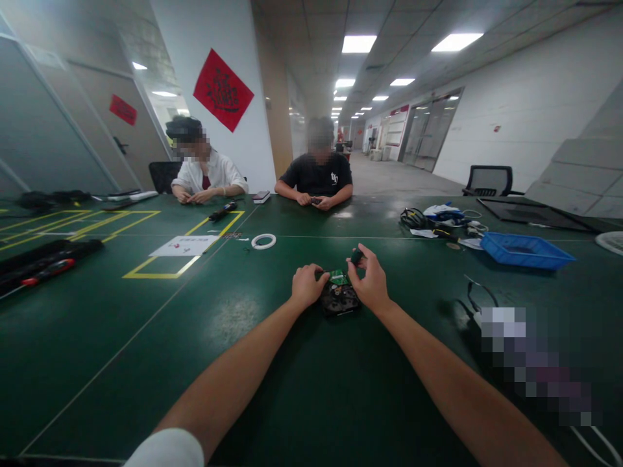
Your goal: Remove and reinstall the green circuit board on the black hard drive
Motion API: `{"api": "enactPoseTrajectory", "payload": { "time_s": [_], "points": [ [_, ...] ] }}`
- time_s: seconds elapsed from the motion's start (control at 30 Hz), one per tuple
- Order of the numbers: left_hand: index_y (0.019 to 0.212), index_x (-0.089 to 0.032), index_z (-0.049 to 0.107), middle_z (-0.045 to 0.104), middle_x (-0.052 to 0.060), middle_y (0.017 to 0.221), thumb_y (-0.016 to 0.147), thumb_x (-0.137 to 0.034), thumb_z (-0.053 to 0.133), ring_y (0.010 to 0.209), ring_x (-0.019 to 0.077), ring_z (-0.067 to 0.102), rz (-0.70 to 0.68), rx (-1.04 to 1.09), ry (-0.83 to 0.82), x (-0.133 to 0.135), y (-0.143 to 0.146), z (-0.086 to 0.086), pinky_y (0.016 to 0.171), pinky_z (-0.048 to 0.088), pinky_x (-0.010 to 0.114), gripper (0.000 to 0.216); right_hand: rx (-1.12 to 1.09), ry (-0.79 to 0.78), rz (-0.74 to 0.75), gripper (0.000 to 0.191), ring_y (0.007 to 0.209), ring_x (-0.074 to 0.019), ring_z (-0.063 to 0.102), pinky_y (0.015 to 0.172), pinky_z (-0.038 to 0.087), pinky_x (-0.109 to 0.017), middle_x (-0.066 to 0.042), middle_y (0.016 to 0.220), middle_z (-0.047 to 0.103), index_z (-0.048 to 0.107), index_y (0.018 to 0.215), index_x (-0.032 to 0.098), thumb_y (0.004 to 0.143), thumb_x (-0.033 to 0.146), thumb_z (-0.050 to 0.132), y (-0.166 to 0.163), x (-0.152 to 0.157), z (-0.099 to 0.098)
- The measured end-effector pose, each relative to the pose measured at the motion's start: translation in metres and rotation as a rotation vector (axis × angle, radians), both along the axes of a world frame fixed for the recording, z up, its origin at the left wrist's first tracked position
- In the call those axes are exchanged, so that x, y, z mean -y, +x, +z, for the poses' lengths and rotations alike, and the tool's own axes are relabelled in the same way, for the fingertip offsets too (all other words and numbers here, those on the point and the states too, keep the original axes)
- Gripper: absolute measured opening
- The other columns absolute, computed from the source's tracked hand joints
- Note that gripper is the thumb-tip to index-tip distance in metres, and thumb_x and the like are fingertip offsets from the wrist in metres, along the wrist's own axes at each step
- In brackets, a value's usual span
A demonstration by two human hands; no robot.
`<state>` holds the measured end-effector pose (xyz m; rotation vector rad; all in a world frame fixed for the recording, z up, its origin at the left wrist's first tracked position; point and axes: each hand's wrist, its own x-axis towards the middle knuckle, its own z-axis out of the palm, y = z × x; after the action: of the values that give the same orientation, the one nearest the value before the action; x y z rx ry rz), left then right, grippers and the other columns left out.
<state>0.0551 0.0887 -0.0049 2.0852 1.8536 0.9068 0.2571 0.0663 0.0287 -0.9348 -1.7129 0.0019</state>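
On the green table in front of me lies an opened black device (339, 302), its inside facing up. A green circuit board (339, 277) shows at its far side. My left hand (307, 285) grips the left edge of this device, thumb beside the board. Raised slightly over the right side, my right hand (370, 280) pinches a small dark piece (357, 257) between thumb and fingers. What that piece is, I cannot make out. The fingers partly cover both ends of the board.
A white tape ring (263, 241) and a paper sheet (183, 246) lie to the left. A blue tray (526, 251) and tangled cables (413, 219) are on the right, beyond a blurred-out item (535, 363). Two people sit across the green table (233, 395).
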Motion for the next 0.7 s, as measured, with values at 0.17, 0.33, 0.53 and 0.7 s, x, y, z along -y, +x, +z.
{"api": "enactPoseTrajectory", "payload": {
  "time_s": [0.17, 0.33, 0.53, 0.7],
  "points": [
    [0.105, -0.023, 0.073, 0.072, 0.008, 0.108, 0.091, -0.047, 0.063, 0.104, 0.0256, 0.063, -0.037, 0.03, -0.001, -0.004, -0.004, 0.0, 0.093, 0.046, 0.036, 0.029, 0.05, 0.027, -0.022, 0.051, 0.092, -0.0241, 0.066, 0.084, 0.062, -0.047, -0.013, 0.122, 0.058, 0.045, 0.141, 0.025, 0.094, 0.034, 0.061, 0.002, 0.004, 0.004],
    [0.098, -0.023, 0.075, 0.074, 0.005, 0.102, 0.092, -0.042, 0.062, 0.097, 0.0223, 0.065, -0.066, 0.06, 0.002, -0.006, -0.007, 0.002, 0.086, 0.048, 0.033, 0.024, 0.026, 0.043, 0.04, 0.05, 0.111, -0.0269, 0.064, 0.092, 0.059, -0.049, -0.016, 0.138, 0.052, 0.038, 0.145, 0.024, 0.097, 0.028, 0.053, 0.001, 0.0, 0.002],
    [0.1, -0.023, 0.074, 0.074, 0.005, 0.103, 0.091, -0.042, 0.065, 0.097, 0.0219, 0.066, -0.069, 0.062, 0.019, -0.005, -0.008, 0.001, 0.086, 0.049, 0.032, 0.023, 0.055, 0.079, -0.034, 0.046, 0.106, -0.0274, 0.062, 0.087, 0.06, -0.048, -0.013, 0.121, 0.055, 0.048, 0.136, 0.025, 0.093, 0.032, 0.061, 0.001, 0.002, 0.006],
    [0.101, -0.023, 0.074, 0.074, 0.006, 0.102, 0.091, -0.042, 0.065, 0.097, 0.0221, 0.066, -0.071, 0.069, 0.032, -0.006, -0.008, -0.001, 0.086, 0.049, 0.033, 0.024, 0.097, 0.044, -0.017, 0.043, 0.101, -0.0259, 0.061, 0.089, 0.058, -0.048, -0.013, 0.122, 0.054, 0.047, 0.137, 0.024, 0.095, 0.026, 0.054, 0.002, 0.006, 0.011]
  ]
}}
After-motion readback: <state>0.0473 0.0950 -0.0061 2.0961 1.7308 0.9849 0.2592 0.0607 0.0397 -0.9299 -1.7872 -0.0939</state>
